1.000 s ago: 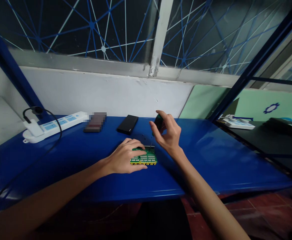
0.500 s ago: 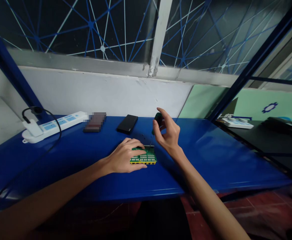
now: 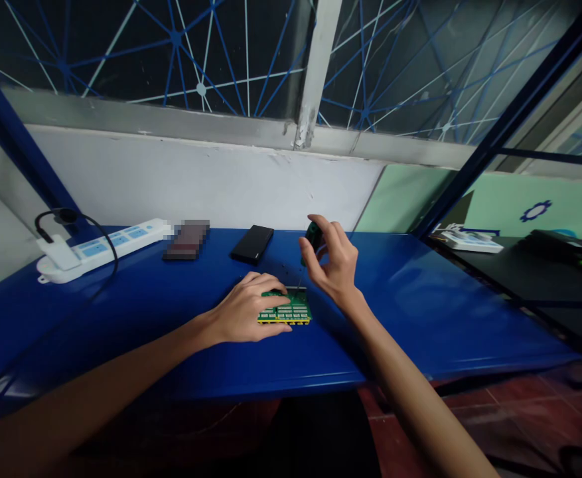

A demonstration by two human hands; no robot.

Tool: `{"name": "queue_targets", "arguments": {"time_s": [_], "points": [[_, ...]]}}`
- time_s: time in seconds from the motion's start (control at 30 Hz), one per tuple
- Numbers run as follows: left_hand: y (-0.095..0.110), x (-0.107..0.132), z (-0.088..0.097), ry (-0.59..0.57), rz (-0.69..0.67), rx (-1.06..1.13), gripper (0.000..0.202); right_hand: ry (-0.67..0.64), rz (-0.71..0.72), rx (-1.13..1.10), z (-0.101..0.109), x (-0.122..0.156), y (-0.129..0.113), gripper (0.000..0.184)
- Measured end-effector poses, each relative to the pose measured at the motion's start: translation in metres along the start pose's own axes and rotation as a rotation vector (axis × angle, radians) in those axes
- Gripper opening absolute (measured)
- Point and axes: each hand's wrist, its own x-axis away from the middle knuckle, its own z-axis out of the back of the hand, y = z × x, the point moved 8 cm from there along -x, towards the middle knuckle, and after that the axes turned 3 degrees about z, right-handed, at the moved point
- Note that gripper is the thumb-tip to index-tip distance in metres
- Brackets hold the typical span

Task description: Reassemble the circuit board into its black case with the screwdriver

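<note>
A green circuit board [image 3: 295,311] with a yellow lower edge lies on the blue table [image 3: 410,318]. My left hand [image 3: 251,309] grips its left part, fingers over the top and the thumb along the near edge. Above the board's right part, my right hand [image 3: 333,259] pinches the dark green handle of a screwdriver [image 3: 312,236] between thumb and fingers. The thin shaft points down, with its tip at the board's upper right area; exact contact is too small to make out. Several tiny dark bits [image 3: 284,268] lie just behind the board.
A black flat box [image 3: 252,244] rests behind my left hand. Left of it are a blurred-out dark rectangular object [image 3: 187,240] and a white power strip [image 3: 106,249] with a black cable [image 3: 115,255]. A wall and window border the table's back; a blue frame post [image 3: 462,169] rises at right.
The view has shifted slightly. My right hand has turned the screwdriver handle a little, its top leaning slightly left. My left hand keeps its hold on the board.
</note>
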Motion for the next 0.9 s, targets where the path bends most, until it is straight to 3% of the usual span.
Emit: {"name": "queue_targets", "arguments": {"time_s": [0.9], "points": [[0.0013, 0.0, 0.0011, 0.008, -0.008, -0.005, 0.037, 0.013, -0.019, 0.019, 0.0013, -0.001, 0.002, 0.038]]}}
